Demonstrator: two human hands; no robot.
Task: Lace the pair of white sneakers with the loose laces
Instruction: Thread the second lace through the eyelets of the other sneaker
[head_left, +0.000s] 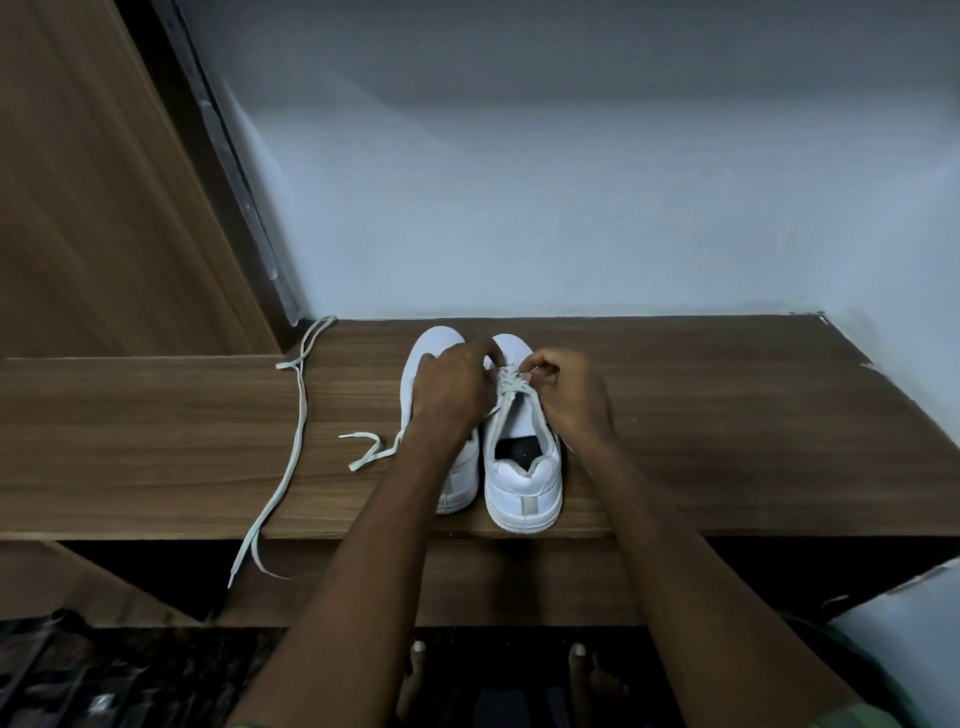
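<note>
Both hands (454, 387) (569, 387) pinch the right sneaker's (524, 467) lace (511, 384)

Surface (675, 415): wood-grain finish, brown, streaked along its length, smooth, low sheen; likely laminate, cannot confirm.
Door panel (93, 208), upper left: similar brown wood grain, matt.
Wall (571, 182): pale painted finish, matt, even.
Right sneaker (524, 467): white, smooth leather-like upper, slight sheen at heel; sole rim ribbed; lining inside dark and dull.
Left sneaker (434, 348): same smooth white upper at toe.
Threaded lace (511, 384): flat woven cloth, off-white, matt.
Loose lace (296, 415): same flat woven cloth, tips stiffer-looking.
</note>
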